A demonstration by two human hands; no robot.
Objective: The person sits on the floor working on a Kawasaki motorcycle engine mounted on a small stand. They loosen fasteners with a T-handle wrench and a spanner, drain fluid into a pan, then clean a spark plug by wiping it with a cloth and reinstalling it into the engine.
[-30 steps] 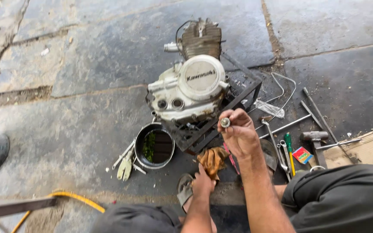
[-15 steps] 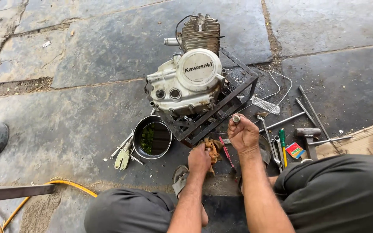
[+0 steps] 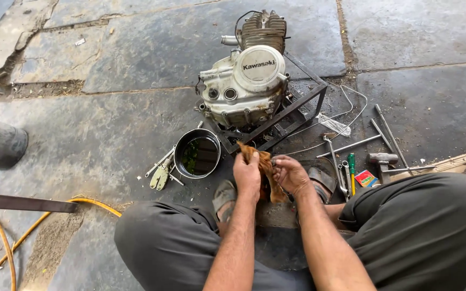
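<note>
Hands at work over a stone floor (image 3: 109, 124): the left hand (image 3: 247, 175) and right hand (image 3: 289, 175) both clutch a soft, limp brown rag (image 3: 262, 164), bunched between them above the person's sandalled feet. Light and pliable, it looks best gripped by its gathered folds. Beyond sit a metal bowl (image 3: 197, 154), a motorcycle engine (image 3: 246, 81) on a steel frame (image 3: 297, 110), and scattered tools (image 3: 351, 161).

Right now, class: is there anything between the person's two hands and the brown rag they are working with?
Nothing visible. The left hand and the right hand both grip the brown rag directly, above the sandalled feet. The metal pot sits off to the left and the engine stands beyond, both apart from the hands.
</note>
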